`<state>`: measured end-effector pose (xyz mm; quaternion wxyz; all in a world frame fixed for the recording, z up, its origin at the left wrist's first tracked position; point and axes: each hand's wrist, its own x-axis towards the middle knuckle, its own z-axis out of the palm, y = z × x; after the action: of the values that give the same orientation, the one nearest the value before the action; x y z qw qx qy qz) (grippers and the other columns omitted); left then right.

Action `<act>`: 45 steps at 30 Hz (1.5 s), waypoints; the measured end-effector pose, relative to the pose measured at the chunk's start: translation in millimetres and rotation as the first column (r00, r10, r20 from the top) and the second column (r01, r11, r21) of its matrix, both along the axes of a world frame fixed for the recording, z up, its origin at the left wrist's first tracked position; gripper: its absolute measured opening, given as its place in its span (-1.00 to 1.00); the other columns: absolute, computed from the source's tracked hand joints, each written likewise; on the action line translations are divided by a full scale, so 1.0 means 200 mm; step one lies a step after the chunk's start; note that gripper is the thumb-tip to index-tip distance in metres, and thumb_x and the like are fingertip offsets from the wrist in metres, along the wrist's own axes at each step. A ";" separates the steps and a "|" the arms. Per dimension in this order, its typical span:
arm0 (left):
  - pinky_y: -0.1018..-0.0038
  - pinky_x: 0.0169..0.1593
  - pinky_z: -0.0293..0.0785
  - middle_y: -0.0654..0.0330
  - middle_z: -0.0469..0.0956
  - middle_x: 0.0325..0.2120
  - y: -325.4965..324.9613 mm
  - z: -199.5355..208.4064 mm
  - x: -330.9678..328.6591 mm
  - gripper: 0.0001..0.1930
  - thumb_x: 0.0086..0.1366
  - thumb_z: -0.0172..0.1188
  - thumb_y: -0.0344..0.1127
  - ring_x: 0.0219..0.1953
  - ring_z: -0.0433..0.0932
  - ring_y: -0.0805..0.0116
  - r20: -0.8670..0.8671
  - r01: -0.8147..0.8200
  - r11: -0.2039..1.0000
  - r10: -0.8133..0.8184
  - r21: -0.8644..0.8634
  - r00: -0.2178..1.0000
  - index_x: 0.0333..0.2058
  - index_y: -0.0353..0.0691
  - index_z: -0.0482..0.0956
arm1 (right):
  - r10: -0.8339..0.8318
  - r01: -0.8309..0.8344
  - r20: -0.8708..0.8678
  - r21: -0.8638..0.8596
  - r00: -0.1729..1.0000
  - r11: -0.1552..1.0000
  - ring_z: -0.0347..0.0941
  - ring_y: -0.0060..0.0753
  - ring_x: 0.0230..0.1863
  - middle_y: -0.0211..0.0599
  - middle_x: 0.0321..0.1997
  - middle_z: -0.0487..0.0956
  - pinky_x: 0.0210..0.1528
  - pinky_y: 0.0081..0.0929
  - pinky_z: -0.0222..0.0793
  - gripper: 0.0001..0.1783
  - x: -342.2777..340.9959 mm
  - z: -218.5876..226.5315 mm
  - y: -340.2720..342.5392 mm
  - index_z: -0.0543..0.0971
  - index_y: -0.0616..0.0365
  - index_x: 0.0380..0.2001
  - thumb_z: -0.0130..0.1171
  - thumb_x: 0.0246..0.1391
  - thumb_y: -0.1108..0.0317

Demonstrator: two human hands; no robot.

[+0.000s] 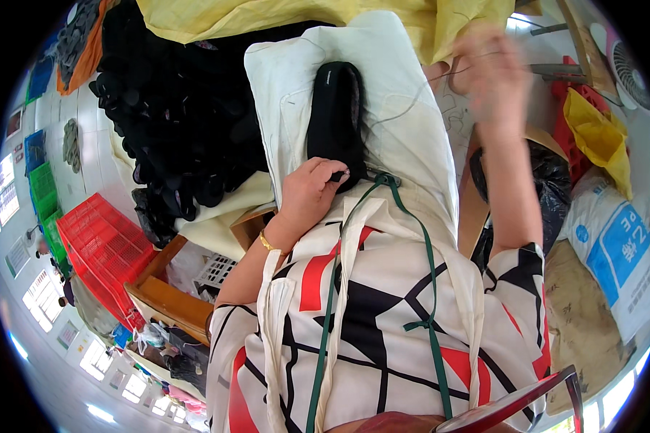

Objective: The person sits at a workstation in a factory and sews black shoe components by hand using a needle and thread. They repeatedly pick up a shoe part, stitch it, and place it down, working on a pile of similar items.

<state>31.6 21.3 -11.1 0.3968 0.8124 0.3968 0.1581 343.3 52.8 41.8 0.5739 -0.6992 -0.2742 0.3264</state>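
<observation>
A black cloth shoe (332,119) lies lengthwise on the white cloth (401,65) spread over my lap, toe pointing away. My left hand (312,189) is closed on the shoe's near end, thumb and fingers pinching its edge. A dark thread (404,112) runs in a loose curve from the shoe's right side up to my right hand (492,76). That hand is raised to the right of the cloth and smeared by motion, its fingers drawn together around the thread. Whether a needle is there is too blurred to see.
A large heap of black shoes (188,108) lies to the left. Yellow cloth (282,16) hangs across the far side. A red crate (105,252) and wooden furniture (170,303) stand left. On the right are a black plastic bag (545,184), a white-and-blue sack (617,249) and a fan (632,72).
</observation>
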 end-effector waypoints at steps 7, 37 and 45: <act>0.42 -0.30 0.50 0.14 0.60 -0.39 -0.02 -0.02 -0.02 -0.79 0.09 0.36 -0.56 -0.36 0.57 0.16 0.024 -0.048 0.998 0.047 0.049 0.999 -0.30 -0.22 0.57 | 0.860 -0.846 0.054 -0.159 0.507 0.509 0.53 -0.29 -0.44 -0.22 -0.43 0.60 -0.35 -0.35 0.44 -0.85 -0.45 -0.29 -0.29 0.58 0.12 -0.22 0.10 0.20 0.36; 0.36 -0.30 0.52 0.15 0.64 -0.40 -0.05 -0.10 -0.04 -0.74 0.03 0.27 -0.64 -0.37 0.60 0.13 0.185 -0.133 0.988 0.115 0.084 0.976 -0.29 -0.19 0.55 | 0.959 -0.783 0.246 -0.566 0.138 0.258 0.53 0.08 -0.49 -0.07 -0.57 0.56 -0.48 -0.07 0.38 -0.73 -0.59 -0.30 -0.37 0.31 0.22 -0.26 0.11 0.05 0.32; 0.34 -0.27 0.53 0.09 0.63 -0.36 -0.08 -0.05 -0.03 -0.76 0.09 0.27 -0.59 -0.35 0.60 0.10 0.119 -0.205 0.978 0.199 0.034 0.973 -0.25 -0.21 0.57 | 0.940 -0.819 0.250 -0.471 0.232 0.327 0.53 0.14 -0.46 0.01 -0.57 0.56 -0.47 -0.03 0.39 -0.71 -0.61 -0.31 -0.33 0.28 0.23 -0.29 0.10 0.05 0.28</act>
<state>25.3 5.3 -21.0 0.3823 0.7662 0.4501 0.2533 220.3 -14.2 -20.5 0.1069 -0.5376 -0.7130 0.4372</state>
